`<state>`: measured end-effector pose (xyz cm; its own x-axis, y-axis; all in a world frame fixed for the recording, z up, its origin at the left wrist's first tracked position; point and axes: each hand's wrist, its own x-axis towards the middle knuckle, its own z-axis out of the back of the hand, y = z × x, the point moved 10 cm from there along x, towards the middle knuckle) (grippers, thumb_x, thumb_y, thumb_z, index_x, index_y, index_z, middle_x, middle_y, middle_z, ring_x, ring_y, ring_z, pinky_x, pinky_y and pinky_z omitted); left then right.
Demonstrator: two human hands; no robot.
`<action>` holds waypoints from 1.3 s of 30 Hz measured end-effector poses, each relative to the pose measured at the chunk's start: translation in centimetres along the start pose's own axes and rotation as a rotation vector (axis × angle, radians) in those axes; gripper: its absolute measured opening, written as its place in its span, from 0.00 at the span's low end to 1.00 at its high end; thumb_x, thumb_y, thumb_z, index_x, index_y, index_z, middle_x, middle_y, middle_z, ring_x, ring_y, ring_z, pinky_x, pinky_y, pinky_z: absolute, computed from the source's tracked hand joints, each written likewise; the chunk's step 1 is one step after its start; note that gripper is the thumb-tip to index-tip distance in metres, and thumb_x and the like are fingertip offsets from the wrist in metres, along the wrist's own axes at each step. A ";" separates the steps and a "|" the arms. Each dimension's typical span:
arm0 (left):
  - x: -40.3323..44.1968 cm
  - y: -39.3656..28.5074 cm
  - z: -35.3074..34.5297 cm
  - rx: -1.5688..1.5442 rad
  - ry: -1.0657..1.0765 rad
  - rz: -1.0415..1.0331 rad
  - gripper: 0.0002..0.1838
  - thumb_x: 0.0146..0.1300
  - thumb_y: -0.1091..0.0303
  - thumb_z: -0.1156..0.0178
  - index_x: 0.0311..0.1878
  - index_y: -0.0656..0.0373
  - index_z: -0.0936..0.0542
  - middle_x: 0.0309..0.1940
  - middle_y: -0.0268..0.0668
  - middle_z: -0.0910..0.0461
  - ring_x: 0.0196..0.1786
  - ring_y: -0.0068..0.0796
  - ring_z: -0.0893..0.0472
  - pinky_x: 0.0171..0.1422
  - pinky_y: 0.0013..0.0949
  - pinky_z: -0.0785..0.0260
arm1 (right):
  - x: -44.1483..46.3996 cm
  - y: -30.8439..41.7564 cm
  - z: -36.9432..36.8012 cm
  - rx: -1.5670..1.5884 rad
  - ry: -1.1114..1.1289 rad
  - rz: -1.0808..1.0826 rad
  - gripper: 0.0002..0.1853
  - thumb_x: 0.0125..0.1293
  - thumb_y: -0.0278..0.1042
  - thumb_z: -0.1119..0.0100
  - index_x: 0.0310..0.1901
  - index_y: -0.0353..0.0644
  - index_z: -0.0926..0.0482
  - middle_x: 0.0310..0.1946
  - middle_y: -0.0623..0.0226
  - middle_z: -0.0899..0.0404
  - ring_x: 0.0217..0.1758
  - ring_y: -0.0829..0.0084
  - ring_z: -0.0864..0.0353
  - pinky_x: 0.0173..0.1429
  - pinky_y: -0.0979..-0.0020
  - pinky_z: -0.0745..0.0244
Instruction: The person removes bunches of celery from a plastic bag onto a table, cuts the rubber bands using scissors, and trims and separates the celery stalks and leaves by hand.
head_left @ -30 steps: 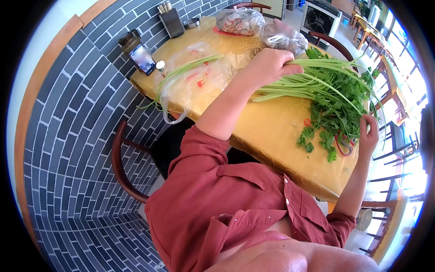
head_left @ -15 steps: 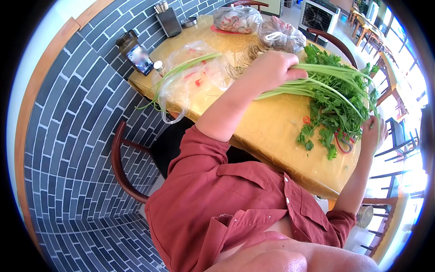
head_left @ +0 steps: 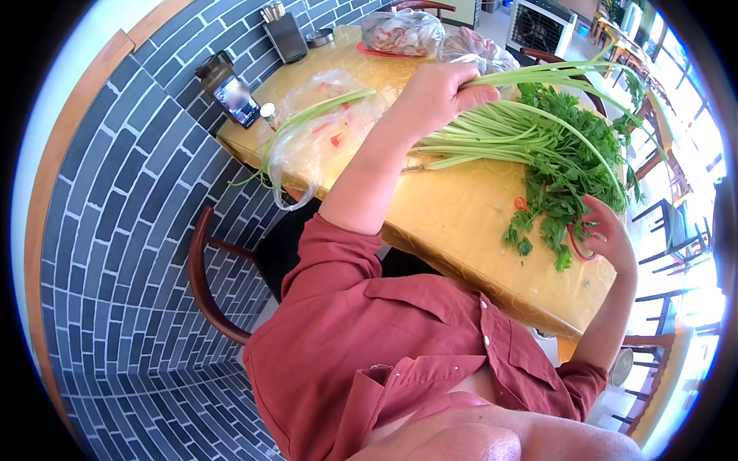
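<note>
My left hand (head_left: 450, 92) is closed round the stalks of a few celery stems (head_left: 542, 74), lifted above the table with their leafy ends to the right. Under them a leafy celery bunch (head_left: 500, 138) lies on the yellow-covered table (head_left: 477, 223), leaves (head_left: 573, 180) at the right. My right hand (head_left: 603, 234) is beside those leaves with its fingers apart and nothing held. Close by its fingertips are red-handled scissors (head_left: 578, 244), partly hidden by leaves and fingers. A small red ring (head_left: 520, 203) rests near the leaves.
A clear plastic bag (head_left: 307, 146) with green stalks (head_left: 319, 109) on it lies at the table's left end. Behind it stand a phone (head_left: 237, 100), a jug (head_left: 215, 71) and a utensil holder (head_left: 286, 37). Two filled bags (head_left: 403, 33) sit at the far edge. A chair (head_left: 201, 276) stands near the wall.
My left hand has risen slightly and moved left, lifting the stems away from the bunch. My right hand has let go of the leafy ends, opened, and come down toward the scissors.
</note>
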<state>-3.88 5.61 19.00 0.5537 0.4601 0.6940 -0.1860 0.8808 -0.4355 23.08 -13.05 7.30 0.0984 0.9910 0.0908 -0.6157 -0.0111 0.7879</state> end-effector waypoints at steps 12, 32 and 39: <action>-1.8 1.0 -1.7 -0.099 0.141 0.203 0.18 0.60 0.54 0.38 0.29 0.61 0.24 0.17 0.32 0.32 0.22 0.21 0.34 0.28 0.28 0.41 | -3.5 0.8 12.5 0.128 -0.648 0.074 0.12 0.60 0.32 0.39 0.44 0.37 0.20 0.36 0.70 0.20 0.39 0.81 0.24 0.44 0.78 0.30; -3.1 -0.6 -3.8 -0.112 0.326 -0.037 0.21 0.58 0.51 0.37 0.30 0.62 0.25 0.19 0.40 0.31 0.23 0.35 0.31 0.28 0.33 0.38 | 2.9 9.3 5.8 -0.027 -0.018 0.281 0.15 0.69 0.36 0.50 0.51 0.38 0.23 0.35 0.69 0.19 0.42 0.78 0.22 0.51 0.75 0.28; -2.7 -1.4 -4.3 -0.085 0.390 -0.227 0.21 0.57 0.51 0.37 0.27 0.62 0.27 0.20 0.44 0.29 0.26 0.45 0.27 0.30 0.39 0.36 | -0.3 7.7 3.6 0.047 0.397 0.380 0.15 0.63 0.41 0.42 0.34 0.33 0.20 0.26 0.64 0.21 0.29 0.71 0.23 0.34 0.71 0.30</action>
<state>-1.59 2.68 15.28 0.8398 0.1657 0.5171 0.0337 0.9346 -0.3541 21.10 -13.96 15.50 -0.4324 0.8900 0.1445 -0.5140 -0.3750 0.7715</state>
